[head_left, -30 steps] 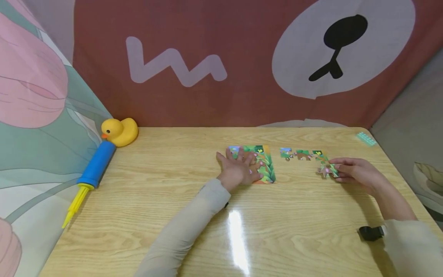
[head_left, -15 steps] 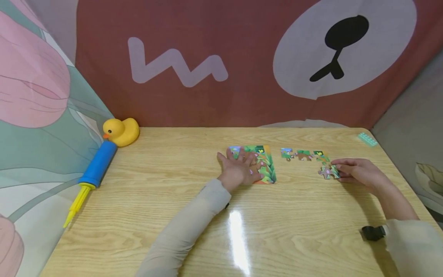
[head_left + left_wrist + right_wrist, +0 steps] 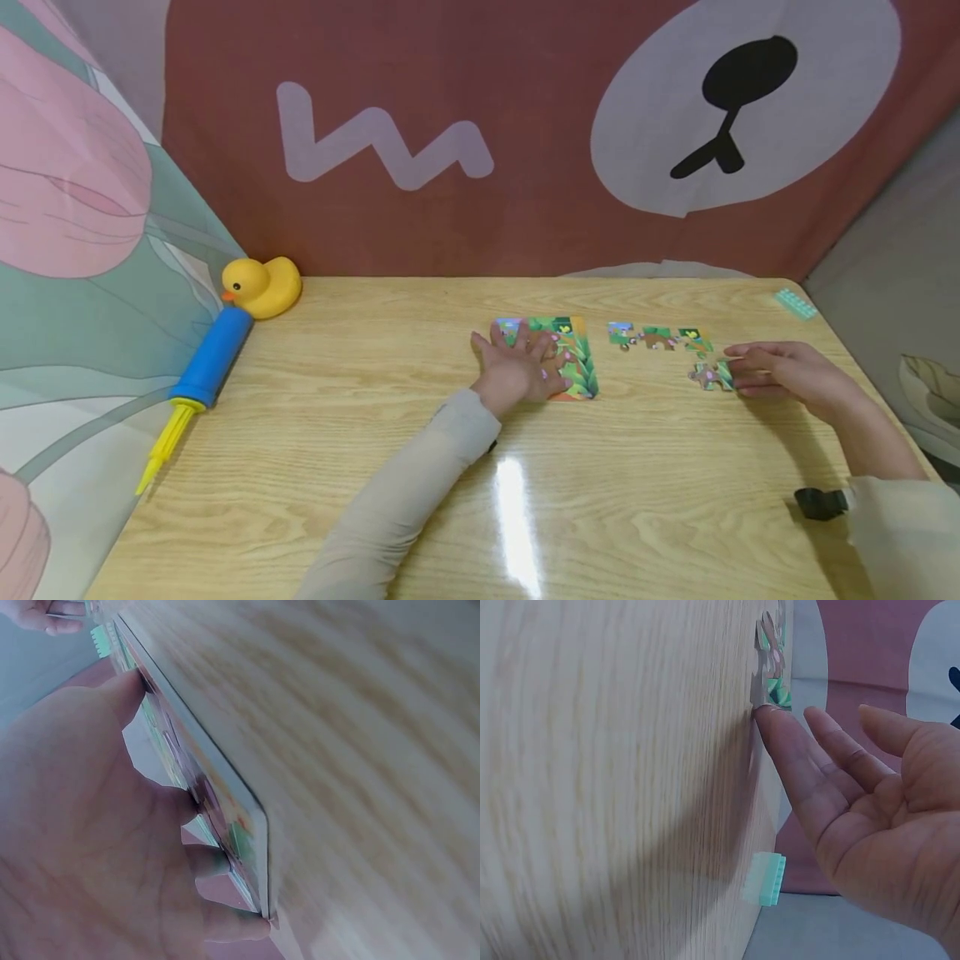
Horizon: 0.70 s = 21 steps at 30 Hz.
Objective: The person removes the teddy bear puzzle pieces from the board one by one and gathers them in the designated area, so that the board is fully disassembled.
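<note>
My left hand [image 3: 513,372] lies with fingers spread on a colourful square puzzle board [image 3: 588,377]; in the left wrist view its fingertips touch the board's upper face. A loose jigsaw piece [image 3: 711,375], brown and green with a pink spot, lies flat on the table to the right. Beside its right edge is my right hand [image 3: 791,375]. In the right wrist view a fingertip [image 3: 769,714] touches the end of that piece, while the thumb stands away from it. Behind it, more jigsaw pieces [image 3: 657,337] lie in a row. My left hand hides part of the board's picture.
A green toy brick [image 3: 795,303] sits at the table's far right corner. On the left are a yellow rubber duck [image 3: 262,287] and a blue hand pump [image 3: 210,354] with a yellow nozzle. A printed cloth [image 3: 450,225] closes off the back of the wooden table [image 3: 337,442].
My right hand has let go of the jigsaw piece and drawn slightly to the right, the thumb now off it. The left hand has stayed on the board.
</note>
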Each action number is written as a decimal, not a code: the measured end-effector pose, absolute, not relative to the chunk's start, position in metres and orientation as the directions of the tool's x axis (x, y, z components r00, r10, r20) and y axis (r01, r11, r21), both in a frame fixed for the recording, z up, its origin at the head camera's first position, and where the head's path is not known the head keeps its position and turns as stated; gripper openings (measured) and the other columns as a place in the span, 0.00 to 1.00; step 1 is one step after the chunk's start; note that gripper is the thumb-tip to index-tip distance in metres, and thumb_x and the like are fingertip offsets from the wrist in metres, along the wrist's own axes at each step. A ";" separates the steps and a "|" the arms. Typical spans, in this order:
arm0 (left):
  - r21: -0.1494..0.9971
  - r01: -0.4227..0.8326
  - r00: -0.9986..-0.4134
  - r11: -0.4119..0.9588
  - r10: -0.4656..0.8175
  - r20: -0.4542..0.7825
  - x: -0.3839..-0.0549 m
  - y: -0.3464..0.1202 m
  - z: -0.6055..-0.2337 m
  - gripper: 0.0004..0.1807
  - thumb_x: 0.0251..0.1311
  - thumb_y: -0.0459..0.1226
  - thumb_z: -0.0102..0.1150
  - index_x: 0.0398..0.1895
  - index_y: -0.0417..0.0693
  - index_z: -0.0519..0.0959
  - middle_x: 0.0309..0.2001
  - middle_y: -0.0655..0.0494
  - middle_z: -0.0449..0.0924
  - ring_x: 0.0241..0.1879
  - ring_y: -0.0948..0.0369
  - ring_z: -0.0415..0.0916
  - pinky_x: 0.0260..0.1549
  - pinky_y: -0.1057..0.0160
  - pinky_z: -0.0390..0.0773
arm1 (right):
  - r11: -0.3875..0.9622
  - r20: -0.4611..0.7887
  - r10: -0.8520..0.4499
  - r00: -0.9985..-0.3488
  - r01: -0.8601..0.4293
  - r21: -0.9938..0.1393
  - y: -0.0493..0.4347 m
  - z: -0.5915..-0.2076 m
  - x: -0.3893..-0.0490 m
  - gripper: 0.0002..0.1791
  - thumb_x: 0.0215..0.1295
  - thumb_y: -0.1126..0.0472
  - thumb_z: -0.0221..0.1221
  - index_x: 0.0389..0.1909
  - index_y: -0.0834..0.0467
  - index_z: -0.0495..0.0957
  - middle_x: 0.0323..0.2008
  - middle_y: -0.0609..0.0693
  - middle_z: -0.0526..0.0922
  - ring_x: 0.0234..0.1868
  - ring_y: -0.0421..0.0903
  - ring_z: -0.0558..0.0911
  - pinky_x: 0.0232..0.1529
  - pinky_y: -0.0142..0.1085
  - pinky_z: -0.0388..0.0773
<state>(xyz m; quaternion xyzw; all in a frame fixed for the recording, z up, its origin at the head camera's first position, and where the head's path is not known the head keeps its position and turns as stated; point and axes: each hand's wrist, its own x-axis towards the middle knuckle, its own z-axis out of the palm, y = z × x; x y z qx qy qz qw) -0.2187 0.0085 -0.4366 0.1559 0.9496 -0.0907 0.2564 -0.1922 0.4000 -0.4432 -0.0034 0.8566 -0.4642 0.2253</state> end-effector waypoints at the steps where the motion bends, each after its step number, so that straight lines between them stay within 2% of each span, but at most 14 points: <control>1: -0.093 0.344 -0.819 0.935 0.250 -0.517 -0.219 0.008 -0.436 0.34 0.66 0.75 0.26 0.74 0.97 0.35 0.81 0.78 0.27 0.79 0.30 0.28 0.68 0.20 0.37 | 0.572 -0.378 -0.224 -0.898 0.192 -0.797 0.401 -0.443 -0.192 0.34 0.84 0.51 0.38 0.74 0.76 0.54 0.70 0.81 0.60 0.47 0.28 0.83 0.49 0.39 0.86; 10: -0.077 0.337 -0.811 0.938 0.248 -0.531 -0.219 0.009 -0.436 0.34 0.66 0.75 0.26 0.73 0.98 0.34 0.81 0.78 0.25 0.78 0.29 0.27 0.68 0.21 0.38 | 0.601 -0.362 -0.199 -0.911 0.178 -0.779 0.402 -0.441 -0.195 0.34 0.84 0.49 0.38 0.74 0.74 0.56 0.68 0.75 0.68 0.47 0.26 0.82 0.48 0.35 0.86; 15: -0.057 0.333 -0.820 0.941 0.259 -0.510 -0.219 0.009 -0.438 0.36 0.66 0.75 0.26 0.75 0.94 0.34 0.82 0.73 0.25 0.78 0.29 0.28 0.69 0.21 0.42 | 0.587 -0.342 -0.190 -0.920 0.172 -0.791 0.389 -0.434 -0.200 0.35 0.83 0.46 0.38 0.75 0.70 0.57 0.62 0.56 0.76 0.48 0.24 0.82 0.49 0.34 0.85; 18: -0.052 0.307 -0.836 0.950 0.244 -0.492 -0.218 0.008 -0.438 0.41 0.64 0.76 0.27 0.78 0.87 0.34 0.83 0.66 0.25 0.79 0.30 0.30 0.70 0.24 0.44 | 0.555 -0.321 -0.206 -0.924 0.160 -0.816 0.370 -0.431 -0.205 0.35 0.83 0.46 0.38 0.75 0.70 0.57 0.63 0.57 0.76 0.49 0.26 0.82 0.51 0.34 0.85; 21: -0.037 0.277 -0.852 0.960 0.228 -0.471 -0.218 0.008 -0.439 0.46 0.64 0.77 0.30 0.81 0.79 0.33 0.84 0.59 0.26 0.79 0.32 0.31 0.72 0.27 0.43 | 0.554 -0.315 -0.227 -0.922 0.144 -0.820 0.346 -0.428 -0.211 0.34 0.83 0.45 0.39 0.75 0.68 0.59 0.68 0.67 0.70 0.52 0.31 0.83 0.53 0.35 0.84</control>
